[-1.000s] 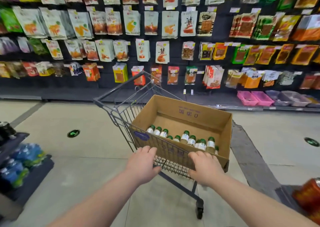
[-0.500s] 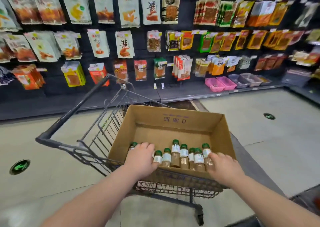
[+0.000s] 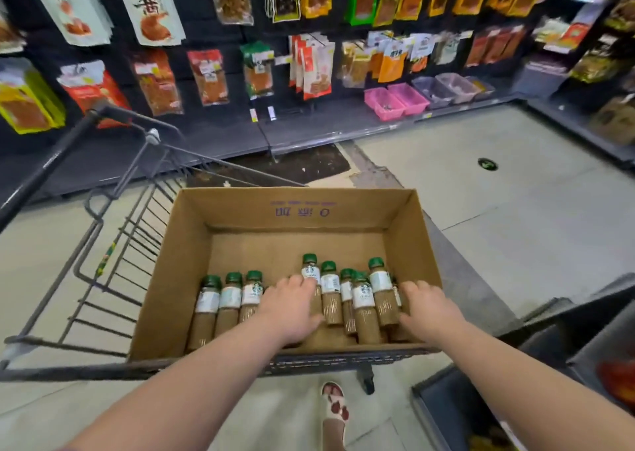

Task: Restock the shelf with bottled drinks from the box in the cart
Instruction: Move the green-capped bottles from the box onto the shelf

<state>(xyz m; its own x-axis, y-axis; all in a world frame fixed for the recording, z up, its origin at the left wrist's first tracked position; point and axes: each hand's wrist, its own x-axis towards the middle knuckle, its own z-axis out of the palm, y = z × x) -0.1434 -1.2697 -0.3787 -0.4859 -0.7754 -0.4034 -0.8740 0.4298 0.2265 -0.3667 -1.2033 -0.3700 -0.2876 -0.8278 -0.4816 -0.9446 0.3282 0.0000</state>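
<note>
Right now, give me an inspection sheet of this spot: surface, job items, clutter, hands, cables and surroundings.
Surface: cardboard box sits in the wire cart; the far part of its floor is bare.
Job's things: green-capped bottles stand along the near wall, three at left, a tighter bunch at right.
Clutter: nothing seen in the box besides bottles.
Hands: left hand reaches in among the middle bottles; right hand is at the right bunch; whether either has closed on a bottle is unclear.
Cables: nothing seen.
Surroundings: hanging snack packs on a dark wall, pink bins on the low shelf, grey floor, a sandalled foot below the cart.
</note>
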